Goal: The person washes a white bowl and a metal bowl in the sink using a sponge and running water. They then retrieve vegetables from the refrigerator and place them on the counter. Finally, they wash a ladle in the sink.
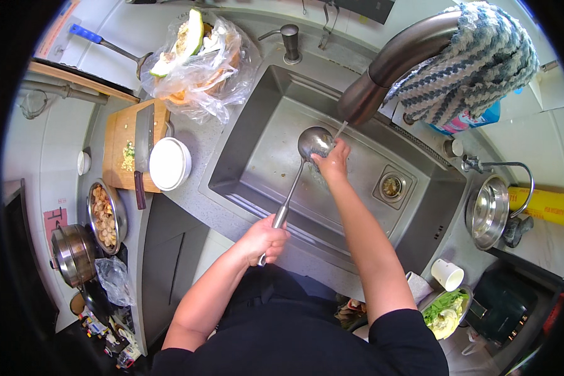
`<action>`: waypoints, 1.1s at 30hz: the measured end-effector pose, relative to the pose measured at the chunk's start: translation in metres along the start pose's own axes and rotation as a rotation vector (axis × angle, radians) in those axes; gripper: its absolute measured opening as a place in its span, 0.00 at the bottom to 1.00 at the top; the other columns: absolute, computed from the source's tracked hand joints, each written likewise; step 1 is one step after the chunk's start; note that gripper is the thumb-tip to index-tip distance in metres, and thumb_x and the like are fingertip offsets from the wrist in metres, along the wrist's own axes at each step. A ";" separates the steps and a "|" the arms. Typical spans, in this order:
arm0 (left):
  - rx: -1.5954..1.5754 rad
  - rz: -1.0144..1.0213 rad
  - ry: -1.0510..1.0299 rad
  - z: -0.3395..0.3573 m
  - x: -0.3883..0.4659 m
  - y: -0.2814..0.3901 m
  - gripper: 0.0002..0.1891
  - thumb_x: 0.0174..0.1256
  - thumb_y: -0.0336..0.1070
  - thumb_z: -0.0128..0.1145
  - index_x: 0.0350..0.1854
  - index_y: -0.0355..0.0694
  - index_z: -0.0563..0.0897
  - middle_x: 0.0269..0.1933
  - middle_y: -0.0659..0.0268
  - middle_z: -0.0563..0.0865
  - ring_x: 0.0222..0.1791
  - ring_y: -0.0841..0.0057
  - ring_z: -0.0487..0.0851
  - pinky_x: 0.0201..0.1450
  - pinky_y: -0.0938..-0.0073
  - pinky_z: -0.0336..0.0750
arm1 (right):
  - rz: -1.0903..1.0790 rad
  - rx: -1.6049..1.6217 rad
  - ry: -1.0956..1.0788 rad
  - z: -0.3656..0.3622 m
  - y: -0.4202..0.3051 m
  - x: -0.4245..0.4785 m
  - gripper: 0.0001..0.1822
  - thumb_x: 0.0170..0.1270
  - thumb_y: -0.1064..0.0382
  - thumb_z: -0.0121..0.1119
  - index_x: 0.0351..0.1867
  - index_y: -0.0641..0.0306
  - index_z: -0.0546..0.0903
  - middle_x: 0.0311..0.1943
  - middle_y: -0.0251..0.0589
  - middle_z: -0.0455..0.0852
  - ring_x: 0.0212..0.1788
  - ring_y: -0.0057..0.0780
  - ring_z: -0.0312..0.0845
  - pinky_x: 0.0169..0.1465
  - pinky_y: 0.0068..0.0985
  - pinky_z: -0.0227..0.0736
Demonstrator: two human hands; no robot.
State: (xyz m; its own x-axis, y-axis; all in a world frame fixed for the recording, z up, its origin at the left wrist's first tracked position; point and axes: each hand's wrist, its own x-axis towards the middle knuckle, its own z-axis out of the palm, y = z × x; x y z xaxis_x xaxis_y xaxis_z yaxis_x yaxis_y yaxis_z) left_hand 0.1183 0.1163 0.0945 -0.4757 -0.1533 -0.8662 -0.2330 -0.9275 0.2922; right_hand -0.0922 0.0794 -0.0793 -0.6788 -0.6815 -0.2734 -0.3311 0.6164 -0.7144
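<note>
My left hand is wrapped around the handle of a stainless steel ladle near the front edge of the sink. The ladle's bowl is over the sink basin, its rounded side towards me. At the bowl's right side, my right hand grips its edge with thumb and fingers apart; part of the fingers is hidden. A thin stream of water runs from the faucet down by my right fingertips. Scraps sit in the drain strainer, to the right of my hand.
Left of the sink stand a white bowl and a cutting board carrying a cleaver. A plastic bag holds peels behind them. A striped towel drapes the faucet. A metal basin and paper cup are right.
</note>
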 end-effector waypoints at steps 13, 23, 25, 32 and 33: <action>0.047 0.032 -0.064 0.023 -0.008 0.015 0.11 0.61 0.24 0.50 0.36 0.47 0.63 0.15 0.73 0.62 0.07 0.87 0.59 0.06 0.82 0.51 | -0.706 0.014 -0.003 -0.030 -0.032 0.009 0.21 0.44 0.80 0.54 0.41 0.57 0.79 0.41 0.40 0.79 0.48 0.42 0.75 0.49 0.33 0.72; 0.064 0.012 -0.024 0.017 -0.001 0.015 0.11 0.60 0.24 0.50 0.36 0.46 0.63 0.15 0.73 0.63 0.06 0.86 0.59 0.06 0.82 0.51 | -0.617 0.201 0.000 -0.020 -0.024 0.004 0.15 0.42 0.80 0.53 0.30 0.59 0.83 0.35 0.43 0.84 0.44 0.42 0.78 0.48 0.33 0.72; 0.061 0.001 -0.035 0.011 0.001 0.011 0.11 0.60 0.24 0.50 0.36 0.47 0.63 0.15 0.73 0.63 0.06 0.86 0.59 0.06 0.81 0.52 | -0.620 0.170 -0.062 -0.019 -0.026 -0.015 0.14 0.42 0.80 0.54 0.30 0.59 0.83 0.35 0.42 0.84 0.43 0.42 0.78 0.48 0.33 0.72; 0.095 -0.020 -0.098 0.010 0.010 -0.007 0.11 0.58 0.25 0.50 0.36 0.46 0.62 0.16 0.73 0.64 0.08 0.85 0.61 0.07 0.79 0.57 | -0.489 0.167 -0.152 -0.029 0.010 0.001 0.17 0.42 0.82 0.53 0.31 0.57 0.84 0.37 0.43 0.84 0.45 0.39 0.78 0.50 0.30 0.72; 0.103 -0.011 -0.111 0.009 0.011 -0.005 0.11 0.58 0.25 0.50 0.36 0.46 0.62 0.16 0.73 0.64 0.08 0.85 0.61 0.07 0.79 0.57 | -0.469 0.184 -0.142 -0.028 0.005 0.000 0.17 0.42 0.81 0.53 0.31 0.57 0.84 0.37 0.43 0.84 0.45 0.39 0.78 0.50 0.30 0.72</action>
State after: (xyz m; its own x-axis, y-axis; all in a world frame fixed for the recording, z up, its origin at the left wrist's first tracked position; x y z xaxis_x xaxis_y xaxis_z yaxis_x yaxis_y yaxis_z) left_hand 0.1061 0.1222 0.0872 -0.5623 -0.0997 -0.8209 -0.3215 -0.8883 0.3281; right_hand -0.1123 0.0939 -0.0651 -0.3850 -0.9225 0.0276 -0.4488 0.1610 -0.8790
